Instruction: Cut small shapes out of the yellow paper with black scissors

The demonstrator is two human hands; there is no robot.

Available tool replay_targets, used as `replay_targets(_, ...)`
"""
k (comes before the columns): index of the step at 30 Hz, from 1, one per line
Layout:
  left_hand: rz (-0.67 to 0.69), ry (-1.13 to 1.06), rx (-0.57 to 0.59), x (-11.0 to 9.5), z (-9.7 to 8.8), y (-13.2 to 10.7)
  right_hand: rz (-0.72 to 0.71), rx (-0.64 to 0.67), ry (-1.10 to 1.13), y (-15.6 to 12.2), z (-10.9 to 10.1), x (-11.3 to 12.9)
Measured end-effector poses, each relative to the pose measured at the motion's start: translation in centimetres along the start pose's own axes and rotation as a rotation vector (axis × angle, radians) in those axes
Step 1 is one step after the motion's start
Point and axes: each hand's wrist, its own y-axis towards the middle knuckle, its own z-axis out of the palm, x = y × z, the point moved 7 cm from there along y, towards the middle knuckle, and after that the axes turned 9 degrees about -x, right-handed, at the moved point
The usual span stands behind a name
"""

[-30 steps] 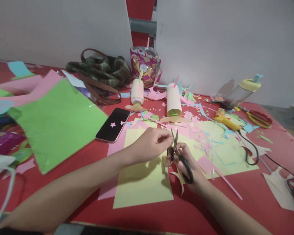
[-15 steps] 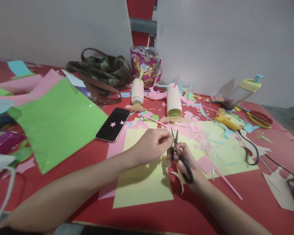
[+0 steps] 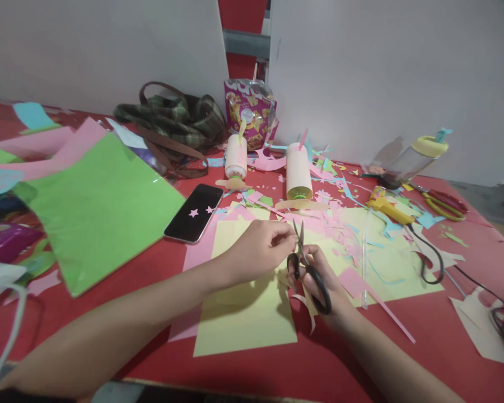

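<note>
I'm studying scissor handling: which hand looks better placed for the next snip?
Likely the right hand: it holds the scissors by their handles, blades parted and pointing forward. The left hand is pinched close by the blades; anything it holds is too small to tell.

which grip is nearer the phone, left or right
Left. The left grip is right of the phone and slightly lower in view; the right grip is farther right, holding the scissors.

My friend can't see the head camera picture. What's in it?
A person's right hand holds open black-handled scissors beside the pinching left hand, above yellow paper on a red table. Nearby lie colourful paper scraps and a phone bearing two pink stars.
</note>
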Motion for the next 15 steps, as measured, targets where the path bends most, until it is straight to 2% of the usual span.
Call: replay_targets(15,0.054,0.132,0.088,-0.17,-0.73,0.23,0.059,0.034,-0.061,0.12,0.30,-0.56)
